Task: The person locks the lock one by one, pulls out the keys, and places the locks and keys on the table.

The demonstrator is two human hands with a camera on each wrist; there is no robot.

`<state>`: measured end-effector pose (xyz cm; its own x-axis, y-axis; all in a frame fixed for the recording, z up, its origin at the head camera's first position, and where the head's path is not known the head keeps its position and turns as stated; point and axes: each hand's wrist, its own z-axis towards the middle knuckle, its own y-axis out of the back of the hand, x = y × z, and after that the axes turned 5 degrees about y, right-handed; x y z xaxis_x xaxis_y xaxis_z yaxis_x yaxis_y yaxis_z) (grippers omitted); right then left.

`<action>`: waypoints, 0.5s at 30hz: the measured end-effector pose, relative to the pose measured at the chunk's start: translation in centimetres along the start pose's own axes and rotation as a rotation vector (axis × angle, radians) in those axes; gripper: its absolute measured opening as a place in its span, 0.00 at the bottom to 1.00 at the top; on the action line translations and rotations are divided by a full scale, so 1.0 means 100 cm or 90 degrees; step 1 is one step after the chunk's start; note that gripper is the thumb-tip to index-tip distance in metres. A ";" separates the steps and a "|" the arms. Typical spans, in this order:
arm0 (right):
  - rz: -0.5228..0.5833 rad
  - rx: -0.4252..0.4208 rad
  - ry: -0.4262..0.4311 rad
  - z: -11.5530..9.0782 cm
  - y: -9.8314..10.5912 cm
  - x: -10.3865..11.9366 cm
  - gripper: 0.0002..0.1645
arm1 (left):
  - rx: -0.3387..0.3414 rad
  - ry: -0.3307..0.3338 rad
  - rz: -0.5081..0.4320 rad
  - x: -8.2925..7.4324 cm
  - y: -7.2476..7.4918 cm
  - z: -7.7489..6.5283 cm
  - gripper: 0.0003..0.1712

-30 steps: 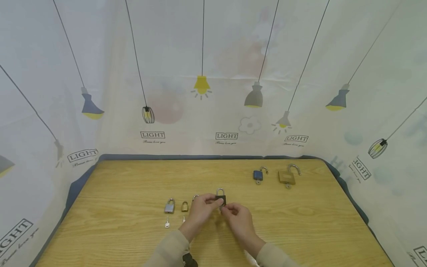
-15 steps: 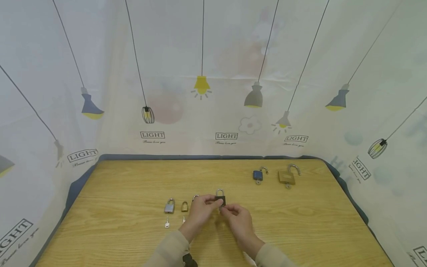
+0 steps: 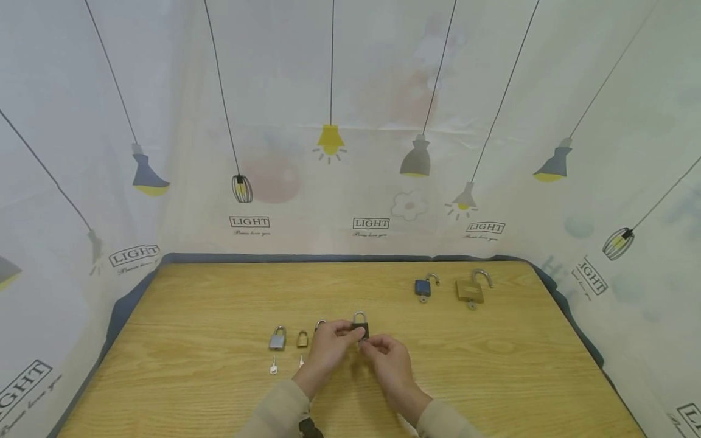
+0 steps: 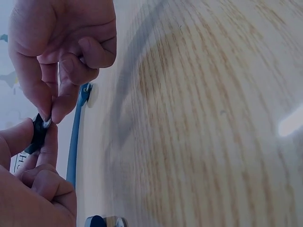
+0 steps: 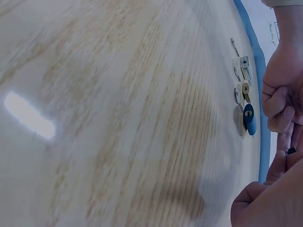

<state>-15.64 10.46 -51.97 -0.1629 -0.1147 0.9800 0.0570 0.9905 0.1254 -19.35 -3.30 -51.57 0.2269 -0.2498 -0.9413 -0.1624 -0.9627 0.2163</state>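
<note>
My left hand [image 3: 329, 345] holds a small black padlock [image 3: 359, 327] between thumb and fingers above the table, its silver shackle pointing away from me. Just below the lock, my right hand [image 3: 393, 365] pinches a small silver key [image 4: 47, 123] at the lock's bottom end. Fingertips cover most of the key, so how deep it sits cannot be seen. In the left wrist view the padlock [image 4: 37, 135] appears edge-on between the left thumb and fingers. Only a dark sliver of it shows in the right wrist view.
Left of my hands lie a silver padlock [image 3: 277, 341], a small brass padlock [image 3: 302, 340] and another partly hidden lock. Loose keys, such as a silver key [image 3: 274, 365], lie before them. A blue padlock [image 3: 422, 288] and large brass padlock [image 3: 469, 291], shackles open, lie back right.
</note>
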 end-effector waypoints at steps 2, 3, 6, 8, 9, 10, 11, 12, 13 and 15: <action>-0.004 0.002 0.001 -0.001 0.000 0.000 0.12 | -0.001 0.001 0.003 0.001 0.000 0.001 0.14; -0.008 0.002 0.000 -0.001 -0.001 0.001 0.11 | -0.001 0.004 0.002 0.001 0.000 0.001 0.14; -0.008 0.005 0.003 -0.001 -0.001 0.002 0.10 | -0.002 0.003 0.001 0.000 0.000 0.002 0.15; -0.006 0.011 0.005 0.000 -0.001 0.003 0.10 | -0.002 0.002 0.000 0.000 0.000 0.001 0.16; -0.006 0.015 0.006 0.000 -0.001 0.003 0.10 | -0.002 0.003 -0.001 0.000 0.000 0.001 0.17; -0.004 0.019 0.008 0.000 0.000 0.004 0.11 | -0.004 0.002 0.000 0.000 0.000 0.001 0.17; -0.007 0.024 0.011 -0.001 0.000 0.005 0.11 | -0.004 0.002 -0.001 0.000 0.000 0.001 0.18; -0.010 0.029 0.011 -0.001 0.001 0.007 0.11 | -0.005 0.001 -0.001 0.000 0.000 0.001 0.18; -0.010 0.035 0.012 -0.002 0.002 0.008 0.11 | -0.008 0.000 0.000 0.000 0.000 0.001 0.18; -0.016 0.041 0.014 -0.005 0.002 0.015 0.10 | -0.011 0.001 -0.004 0.001 -0.001 0.001 0.18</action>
<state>-15.39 10.50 -50.42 -0.1416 -0.1403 0.9799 -0.0098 0.9900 0.1404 -19.41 -3.25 -51.66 0.2299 -0.2438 -0.9422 -0.1450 -0.9659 0.2146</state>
